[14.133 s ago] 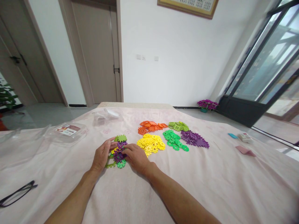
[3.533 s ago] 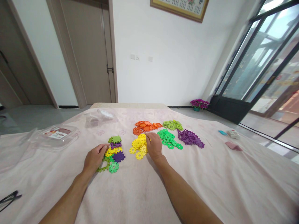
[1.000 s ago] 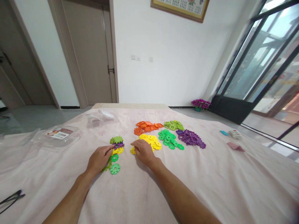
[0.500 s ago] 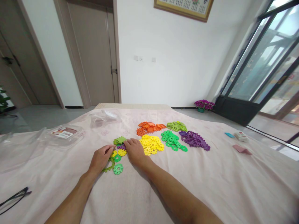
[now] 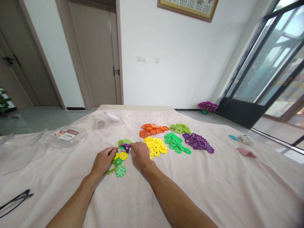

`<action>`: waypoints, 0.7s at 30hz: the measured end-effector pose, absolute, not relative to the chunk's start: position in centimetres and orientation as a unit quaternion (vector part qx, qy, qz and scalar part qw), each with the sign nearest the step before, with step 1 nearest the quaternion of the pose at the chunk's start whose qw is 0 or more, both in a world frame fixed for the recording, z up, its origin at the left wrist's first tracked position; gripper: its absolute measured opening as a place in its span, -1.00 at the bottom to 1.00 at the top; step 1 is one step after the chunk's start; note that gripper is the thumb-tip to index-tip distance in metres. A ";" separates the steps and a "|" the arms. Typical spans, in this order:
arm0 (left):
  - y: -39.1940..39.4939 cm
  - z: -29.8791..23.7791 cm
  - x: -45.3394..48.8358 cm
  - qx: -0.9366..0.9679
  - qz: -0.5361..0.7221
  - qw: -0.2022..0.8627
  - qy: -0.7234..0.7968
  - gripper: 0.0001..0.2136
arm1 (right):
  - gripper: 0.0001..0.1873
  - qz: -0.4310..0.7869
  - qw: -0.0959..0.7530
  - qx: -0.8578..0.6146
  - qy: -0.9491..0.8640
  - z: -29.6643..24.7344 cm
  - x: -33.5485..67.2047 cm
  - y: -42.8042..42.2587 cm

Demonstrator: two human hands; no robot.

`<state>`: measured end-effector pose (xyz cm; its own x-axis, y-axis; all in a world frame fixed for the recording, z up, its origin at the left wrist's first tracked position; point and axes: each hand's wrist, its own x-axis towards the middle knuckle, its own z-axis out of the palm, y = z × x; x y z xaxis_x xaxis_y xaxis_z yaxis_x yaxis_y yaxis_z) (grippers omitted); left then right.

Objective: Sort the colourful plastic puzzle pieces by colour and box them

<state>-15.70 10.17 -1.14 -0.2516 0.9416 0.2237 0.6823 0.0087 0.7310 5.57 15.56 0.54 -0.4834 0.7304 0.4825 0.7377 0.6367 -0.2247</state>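
A small mixed heap of notched plastic discs lies between my hands on the cloth. My right hand point(image 5: 140, 154) pinches a purple disc point(image 5: 126, 147) at its edge, and the disc is tilted up. Behind it are lime-green discs point(image 5: 123, 141). My left hand point(image 5: 103, 161) rests at the heap's left side, thumb and forefinger together by a yellow disc point(image 5: 123, 155); what lies between those fingers is hidden. Below are olive-green pieces point(image 5: 110, 172), partly covered by my left hand, and a green disc point(image 5: 121, 171) lying flat.
Sorted heaps of yellow point(image 5: 155, 147), orange point(image 5: 152, 129), green point(image 5: 174, 142), lime point(image 5: 180, 128) and purple point(image 5: 199, 142) discs lie to the right. Clear plastic boxes point(image 5: 78, 144) and glasses point(image 5: 17, 199) are at left; a pink cloth point(image 5: 246, 152) is far right.
My right hand has drawn slightly right and lifted the purple disc from flat to tilted, baring a bit of green beneath. My left hand has stayed almost in place.
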 end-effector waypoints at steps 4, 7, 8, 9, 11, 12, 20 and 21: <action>10.0 -0.8 -15.6 0.587 0.386 0.170 0.691 -0.60 | -0.74 0.063 0.400 -0.457 -0.792 1.3 8.2 17.7; 9.9 -0.8 -15.4 0.586 0.392 0.170 0.689 -0.60 | -0.73 0.126 0.508 -0.517 -0.677 1.6 11.4 20.5; 9.9 -0.8 -15.4 0.585 0.394 0.169 0.689 -0.60 | -0.73 0.154 0.539 -0.536 -0.632 1.6 12.6 21.4; 9.9 -0.8 -15.4 0.584 0.395 0.168 0.689 -0.60 | -0.72 0.187 0.567 -0.548 -0.586 1.5 13.9 22.3; 9.9 -0.8 -15.4 0.585 0.395 0.166 0.689 -0.60 | -0.72 0.257 0.623 -0.554 -0.489 1.3 16.4 23.6; 9.9 -0.9 -15.5 0.586 0.392 0.165 0.690 -0.60 | -0.74 0.285 0.653 -0.550 -0.437 1.1 17.5 24.1; 10.2 -1.5 -15.9 0.593 0.375 0.163 0.694 -0.60 | -0.87 0.293 0.782 -0.515 -0.194 1.0 24.7 25.2; 10.3 -1.6 -16.0 0.592 0.374 0.165 0.695 -0.60 | -0.87 0.296 0.791 -0.505 -0.176 1.1 25.1 25.2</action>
